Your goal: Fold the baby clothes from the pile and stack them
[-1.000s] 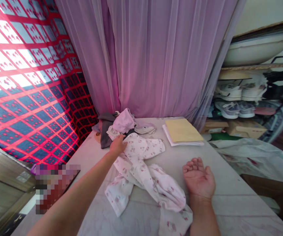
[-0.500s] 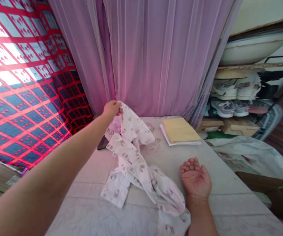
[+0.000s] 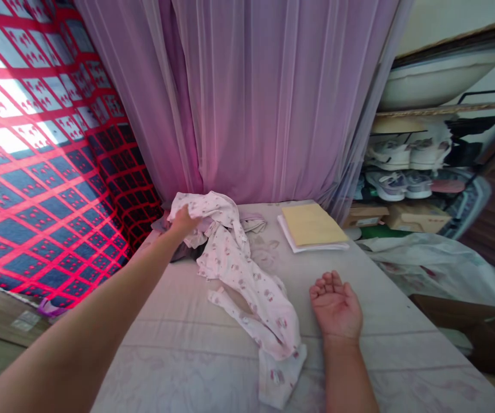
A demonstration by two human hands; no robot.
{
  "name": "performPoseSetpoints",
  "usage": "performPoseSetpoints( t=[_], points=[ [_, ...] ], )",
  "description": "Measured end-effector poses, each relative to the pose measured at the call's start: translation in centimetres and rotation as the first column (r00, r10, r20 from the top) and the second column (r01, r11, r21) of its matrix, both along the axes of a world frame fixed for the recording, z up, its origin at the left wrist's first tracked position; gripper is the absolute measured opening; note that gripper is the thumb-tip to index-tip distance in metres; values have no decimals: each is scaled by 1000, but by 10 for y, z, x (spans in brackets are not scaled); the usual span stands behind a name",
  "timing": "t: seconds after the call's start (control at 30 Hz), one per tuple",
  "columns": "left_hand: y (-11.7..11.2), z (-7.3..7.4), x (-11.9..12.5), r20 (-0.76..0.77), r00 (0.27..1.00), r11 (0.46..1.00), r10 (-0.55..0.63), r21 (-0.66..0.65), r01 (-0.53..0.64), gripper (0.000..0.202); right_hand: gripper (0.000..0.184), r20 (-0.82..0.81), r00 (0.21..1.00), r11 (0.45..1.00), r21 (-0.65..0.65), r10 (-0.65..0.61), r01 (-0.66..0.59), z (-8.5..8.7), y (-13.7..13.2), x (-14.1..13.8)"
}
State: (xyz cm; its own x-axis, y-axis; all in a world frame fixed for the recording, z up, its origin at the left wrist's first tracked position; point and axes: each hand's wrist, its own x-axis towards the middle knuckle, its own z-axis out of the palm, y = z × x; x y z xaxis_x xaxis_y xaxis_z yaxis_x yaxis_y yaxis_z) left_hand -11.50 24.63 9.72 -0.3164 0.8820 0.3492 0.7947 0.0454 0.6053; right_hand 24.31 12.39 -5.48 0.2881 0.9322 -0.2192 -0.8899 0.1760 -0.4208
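Note:
My left hand (image 3: 183, 222) reaches to the far left of the bed, its fingers closed on the upper end of a white pajama garment (image 3: 247, 275) with small printed figures; cloth partly covers the fingertips. The garment lies rumpled and stretched diagonally towards me, a cuff at its near end. Under and beside its far end are darker grey clothes (image 3: 182, 252) and a light folded cloth (image 3: 253, 222). My right hand (image 3: 337, 304) rests palm up on the bed, fingers loosely curled and apart, holding nothing, to the right of the garment.
A yellow folded cloth (image 3: 314, 223) lies on a white one at the bed's (image 3: 178, 355) back right. Purple curtains (image 3: 264, 103) hang behind, a red-checked cloth (image 3: 36, 160) at left. On the right stand a shoe rack (image 3: 402, 195), a plastic bag (image 3: 436, 264) and a brown box (image 3: 466, 330).
My left hand has lowered and moved slightly left with the garment's far end, which has settled onto the darker clothes. The near end has slid away from my right forearm. The right hand stays palm up.

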Motion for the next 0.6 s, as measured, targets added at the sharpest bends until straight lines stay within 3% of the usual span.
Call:
performPoseSetpoints(
  t=[0.07, 0.1, 0.2, 0.27, 0.4, 0.5, 0.6],
  points=[
    [-22, -38, 10, -194, 953, 963, -235, -182, 200, 51, 22, 3, 1000, 1000, -3, 5, -5, 0, 0, -1],
    [-33, -54, 15, -272, 911, 938, -309, -246, 244, 55, 22, 5, 1000, 1000, -8, 8, -8, 0, 0, -1],
    [-62, -90, 27, -372, 856, 910, -359, -344, 232, 38, 22, 21, 1000, 1000, -14, 10, -10, -3, 1, -1],
    [-77, -102, 33, -376, 850, 907, -370, -346, 241, 15, 22, 43, 999, 1000, -3, 14, -14, -5, 1, 0],
    [-102, -111, 42, -357, 863, 923, -357, -275, 268, 27, 22, 66, 998, 1000, 3, 21, -22, -8, 3, 1],
    [-117, -123, 42, -339, 869, 933, -360, -160, 324, 24, 21, 67, 997, 1000, -10, 30, -29, -8, 3, -1],
    [-124, -139, 31, -352, 917, 982, -187, -84, 168, 40, 21, 74, 996, 999, -29, 46, -44, -7, 4, -4]
  ],
)
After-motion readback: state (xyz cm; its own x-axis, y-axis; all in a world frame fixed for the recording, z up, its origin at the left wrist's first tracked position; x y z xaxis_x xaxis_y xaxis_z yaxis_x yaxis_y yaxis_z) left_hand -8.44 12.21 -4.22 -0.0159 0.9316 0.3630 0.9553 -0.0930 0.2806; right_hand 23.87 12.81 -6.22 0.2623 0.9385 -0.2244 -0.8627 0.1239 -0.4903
